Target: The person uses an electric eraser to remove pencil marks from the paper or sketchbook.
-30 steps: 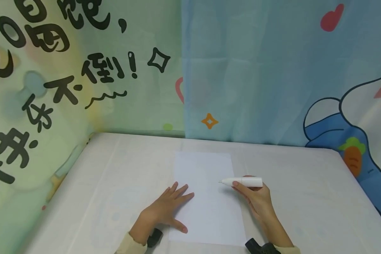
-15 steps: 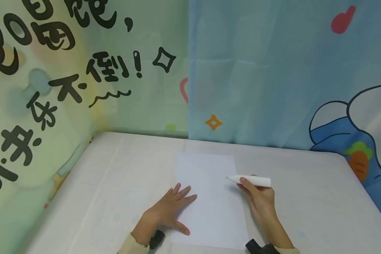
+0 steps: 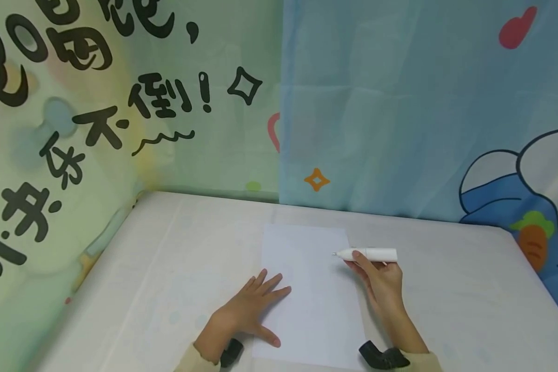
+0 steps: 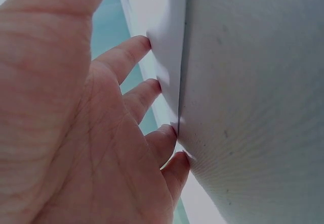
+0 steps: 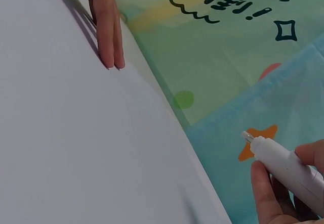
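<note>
My right hand [image 3: 385, 289] grips a thick white pen-shaped tool [image 3: 374, 254] between thumb and fingers. Its narrow metallic tip points left above a blank white sheet of paper [image 3: 313, 310], apart from it. In the right wrist view the tool [image 5: 283, 163] tapers to a short, thin, pale end. My left hand [image 3: 246, 310] rests on the left edge of the sheet with its fingers spread. Seen from the left wrist, fingertips [image 4: 142, 44] press on the paper [image 4: 169, 42] near its edge, and the little finger lies at or just past that edge.
A white-covered table [image 3: 176, 268] carries the sheet. Behind it hang a green curtain [image 3: 214, 160] with black lettering and a blue curtain [image 3: 376, 129] with printed figures. Dark wrist camera mounts [image 3: 383, 356] sit at both wrists.
The view has shifted slightly, so the whole scene sits a little further right. My right hand has raised the white tool a little, away from me. My left hand stays on the paper.
</note>
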{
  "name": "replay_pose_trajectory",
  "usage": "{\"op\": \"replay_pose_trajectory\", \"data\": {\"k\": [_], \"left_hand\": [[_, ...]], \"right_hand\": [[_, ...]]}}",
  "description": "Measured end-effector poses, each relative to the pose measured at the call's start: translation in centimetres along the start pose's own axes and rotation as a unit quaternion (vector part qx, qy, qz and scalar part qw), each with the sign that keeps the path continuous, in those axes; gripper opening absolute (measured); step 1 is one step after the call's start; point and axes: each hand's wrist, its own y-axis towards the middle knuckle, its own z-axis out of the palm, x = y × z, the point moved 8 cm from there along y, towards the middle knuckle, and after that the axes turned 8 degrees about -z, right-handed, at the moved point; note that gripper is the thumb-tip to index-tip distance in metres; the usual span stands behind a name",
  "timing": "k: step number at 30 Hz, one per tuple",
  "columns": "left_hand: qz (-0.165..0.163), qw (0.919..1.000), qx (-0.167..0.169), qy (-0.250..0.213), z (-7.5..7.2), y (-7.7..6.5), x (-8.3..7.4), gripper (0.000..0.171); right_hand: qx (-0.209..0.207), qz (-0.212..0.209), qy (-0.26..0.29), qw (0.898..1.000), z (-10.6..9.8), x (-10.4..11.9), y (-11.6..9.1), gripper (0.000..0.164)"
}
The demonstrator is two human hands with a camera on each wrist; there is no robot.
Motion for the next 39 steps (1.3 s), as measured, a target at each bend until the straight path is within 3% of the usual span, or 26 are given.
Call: {"op": "replay_pose_trajectory", "data": {"k": [9, 17, 27, 39], "left_hand": [[-0.011, 0.9999, -0.001, 0.009, 0.3, 0.1, 0.0, 0.104], [-0.011, 0.9997, 0.009, 0.020, 1.6, 0.6, -0.8, 0.105], [-0.002, 0.9999, -0.007, 0.010, 0.6, 0.1, 0.1, 0.105], [-0.006, 0.9999, -0.008, 0.012, 0.6, 0.2, 0.1, 0.105]], "right_hand": [[0.002, -0.008, -0.023, 1.000, 0.4, -0.1, 0.7, 0.034], [-0.029, -0.001, -0.074, 0.997, -1.3, -0.2, 1.2, 0.035], [-0.014, -0.032, -0.087, 0.996, 0.8, -1.0, 2.6, 0.047], [-0.008, -0.043, -0.107, 0.993, 1.7, -1.6, 3.5, 0.044]]}}
